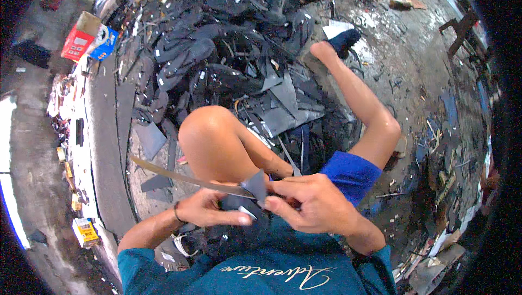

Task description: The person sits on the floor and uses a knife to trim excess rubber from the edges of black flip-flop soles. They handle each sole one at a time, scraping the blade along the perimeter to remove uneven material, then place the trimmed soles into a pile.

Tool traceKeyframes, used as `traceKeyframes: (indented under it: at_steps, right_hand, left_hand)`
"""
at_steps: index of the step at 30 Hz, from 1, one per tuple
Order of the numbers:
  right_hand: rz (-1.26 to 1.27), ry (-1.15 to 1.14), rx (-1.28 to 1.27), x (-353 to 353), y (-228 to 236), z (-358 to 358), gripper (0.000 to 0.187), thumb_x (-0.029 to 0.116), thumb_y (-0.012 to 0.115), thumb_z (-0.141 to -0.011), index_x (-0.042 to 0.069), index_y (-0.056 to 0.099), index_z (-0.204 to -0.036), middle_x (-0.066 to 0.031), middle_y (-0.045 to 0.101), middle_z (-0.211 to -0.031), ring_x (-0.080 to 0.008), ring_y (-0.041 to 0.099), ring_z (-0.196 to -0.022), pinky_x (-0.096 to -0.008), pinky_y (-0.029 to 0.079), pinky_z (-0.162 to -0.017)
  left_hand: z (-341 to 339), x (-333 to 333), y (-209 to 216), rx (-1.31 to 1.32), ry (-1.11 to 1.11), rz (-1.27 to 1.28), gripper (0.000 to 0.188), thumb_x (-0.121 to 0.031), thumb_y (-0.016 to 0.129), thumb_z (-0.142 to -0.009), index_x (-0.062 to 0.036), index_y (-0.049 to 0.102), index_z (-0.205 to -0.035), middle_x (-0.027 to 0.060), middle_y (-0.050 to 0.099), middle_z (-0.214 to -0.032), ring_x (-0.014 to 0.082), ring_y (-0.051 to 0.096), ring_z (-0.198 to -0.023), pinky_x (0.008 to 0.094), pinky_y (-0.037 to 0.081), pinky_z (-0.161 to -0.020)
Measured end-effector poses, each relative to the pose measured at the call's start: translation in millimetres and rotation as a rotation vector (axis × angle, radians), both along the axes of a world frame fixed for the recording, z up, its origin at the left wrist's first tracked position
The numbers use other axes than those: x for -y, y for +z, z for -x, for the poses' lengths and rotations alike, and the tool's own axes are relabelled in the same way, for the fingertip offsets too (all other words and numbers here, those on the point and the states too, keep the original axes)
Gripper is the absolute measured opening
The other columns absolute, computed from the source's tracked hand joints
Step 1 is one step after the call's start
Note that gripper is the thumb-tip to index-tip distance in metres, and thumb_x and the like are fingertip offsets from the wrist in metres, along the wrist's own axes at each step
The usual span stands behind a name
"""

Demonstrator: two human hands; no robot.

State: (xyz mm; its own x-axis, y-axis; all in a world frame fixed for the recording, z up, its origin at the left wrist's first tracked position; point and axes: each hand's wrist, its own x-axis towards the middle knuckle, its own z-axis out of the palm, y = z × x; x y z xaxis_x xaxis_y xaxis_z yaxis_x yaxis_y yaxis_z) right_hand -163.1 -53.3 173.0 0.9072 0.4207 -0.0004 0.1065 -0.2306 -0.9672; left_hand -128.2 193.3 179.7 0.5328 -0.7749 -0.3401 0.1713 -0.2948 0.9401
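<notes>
My left hand (205, 208) is closed on a dark, flat sandal-like piece (231, 203) with a small white label, its thumb lying across the front. From my left hand's far side, a long, thin, curved strip (179, 176), tan at its outer end and greyer inward, runs to my right hand. Its kind is unclear. My right hand (315, 201) is closed, thumb and fingers pinched at a grey, pointed flat scrap (256, 184) by the strip's inner end. Motion blur and the fingers hide exactly how these pieces meet.
Beyond my bent knees lies a heap of black flip-flops (190, 61) with grey sheet offcuts (285, 99). A red box (78, 44) and blue box (104, 45) stand far left. A yellow-and-white box (85, 232) is near left. Scraps litter the floor (416, 126) at right.
</notes>
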Motion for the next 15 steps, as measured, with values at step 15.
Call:
traceKeyframes:
  at_steps: [15]
  right_hand:
    - [-0.082, -0.751, 0.017, 33.2, -58.7, 57.0, 0.032, 0.018, 0.065, -0.094, 0.0, 0.062, -0.121, -0.0095, 0.072, -0.097, -0.01, 0.061, -0.07, -0.0266, 0.05, -0.062]
  left_hand:
    - [-8.9, 84.4, -43.4, -0.412, 1.247, 0.623, 0.031, -0.014, 0.074, -0.087, -0.0033, 0.062, -0.113, 0.0043, 0.069, -0.102, 0.0151, 0.069, -0.09, 0.0274, 0.059, -0.083]
